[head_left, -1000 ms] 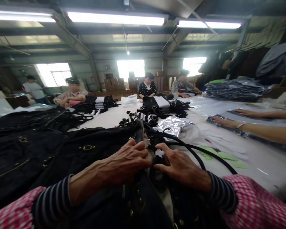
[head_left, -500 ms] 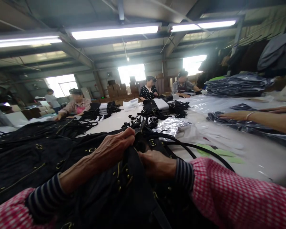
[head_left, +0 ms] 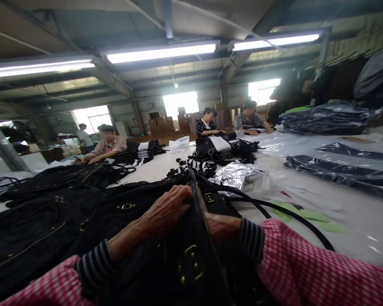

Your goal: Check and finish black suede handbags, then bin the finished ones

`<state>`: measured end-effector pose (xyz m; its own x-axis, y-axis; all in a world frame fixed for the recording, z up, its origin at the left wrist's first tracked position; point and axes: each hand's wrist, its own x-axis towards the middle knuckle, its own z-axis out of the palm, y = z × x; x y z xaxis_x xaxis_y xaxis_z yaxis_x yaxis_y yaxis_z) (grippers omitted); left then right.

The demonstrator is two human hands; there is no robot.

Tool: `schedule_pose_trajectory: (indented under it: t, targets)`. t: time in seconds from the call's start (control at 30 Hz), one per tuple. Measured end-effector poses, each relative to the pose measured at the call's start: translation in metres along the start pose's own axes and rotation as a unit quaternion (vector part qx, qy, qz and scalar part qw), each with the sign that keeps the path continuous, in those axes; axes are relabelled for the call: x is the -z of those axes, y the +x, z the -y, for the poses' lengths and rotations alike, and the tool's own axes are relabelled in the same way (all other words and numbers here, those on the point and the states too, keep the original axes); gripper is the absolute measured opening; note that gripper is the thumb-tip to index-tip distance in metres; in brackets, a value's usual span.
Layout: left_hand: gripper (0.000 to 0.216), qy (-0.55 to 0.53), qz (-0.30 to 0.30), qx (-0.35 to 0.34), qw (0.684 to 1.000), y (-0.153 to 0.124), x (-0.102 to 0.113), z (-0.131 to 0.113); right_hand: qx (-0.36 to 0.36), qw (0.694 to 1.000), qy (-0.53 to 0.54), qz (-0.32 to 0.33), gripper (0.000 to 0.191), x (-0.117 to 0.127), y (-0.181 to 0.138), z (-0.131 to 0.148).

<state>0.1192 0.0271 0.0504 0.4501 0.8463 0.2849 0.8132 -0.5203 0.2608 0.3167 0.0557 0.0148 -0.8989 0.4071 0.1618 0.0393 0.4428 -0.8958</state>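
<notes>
1. A pile of dark bags (head_left: 51, 216) lies on the left of the desk (head_left: 354, 204), touching the one in hand.
2. The left hand (head_left: 166, 210) rests on the black bag (head_left: 181, 263). Its fingers (head_left: 181, 196) are pressed together and curled over the bag's top edge.
3. The black bag stands on edge right in front of the person, between both hands. Its long axis runs away from the person toward the desk's far end, with the zip edge up and the gold buckles facing left.
4. The right hand (head_left: 221, 227) sits on the bag's far side. Its fingers are hidden, so I cannot tell their grip.
5. The strap (head_left: 293, 215) loops out to the right beside the green tags (head_left: 325, 226). Tugging the bag could drag the strap through the tags, and a loosened grip could let the upright bag flop over.
</notes>
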Motion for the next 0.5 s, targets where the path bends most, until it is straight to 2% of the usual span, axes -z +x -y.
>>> schedule_pose_trajectory:
  t: [0.07,0.1,0.13,0.2,0.27,0.3,0.4,0.5]
  targets:
    - [0.029,-0.019,0.038,0.005,0.999,-0.007,-0.019,0.011,-0.058,0.996,0.042,0.053,0.025,0.024,-0.019,0.007]
    - [0.033,-0.02,0.047,0.002,0.999,-0.009,-0.026,0.015,-0.092,0.992,0.064,0.055,0.028,0.037,-0.026,0.01]
    - [0.035,-0.018,0.05,-0.005,0.999,-0.01,-0.029,0.018,-0.121,0.989,0.075,0.026,0.031,0.05,-0.032,0.01]
    - [0.032,-0.019,0.048,-0.007,0.999,-0.005,-0.026,0.021,-0.147,0.983,0.031,-0.106,0.031,0.074,-0.034,0.006]
    - [0.026,-0.031,0.025,0.027,0.999,0.014,-0.014,0.02,-0.125,0.959,-0.106,-0.23,0.024,0.093,-0.025,-0.004]
    - [0.026,-0.028,0.005,0.056,0.998,0.027,-0.007,0.02,-0.11,0.942,-0.185,-0.259,0.021,0.099,-0.017,-0.01]
    - [0.036,0.043,-0.022,0.171,0.984,0.077,0.003,0.019,-0.096,0.898,-0.35,-0.248,0.021,0.105,0.014,-0.026]
    - [0.047,0.082,0.032,0.262,0.961,0.119,-0.01,0.02,-0.131,0.89,-0.391,-0.193,0.022,0.097,0.036,-0.038]
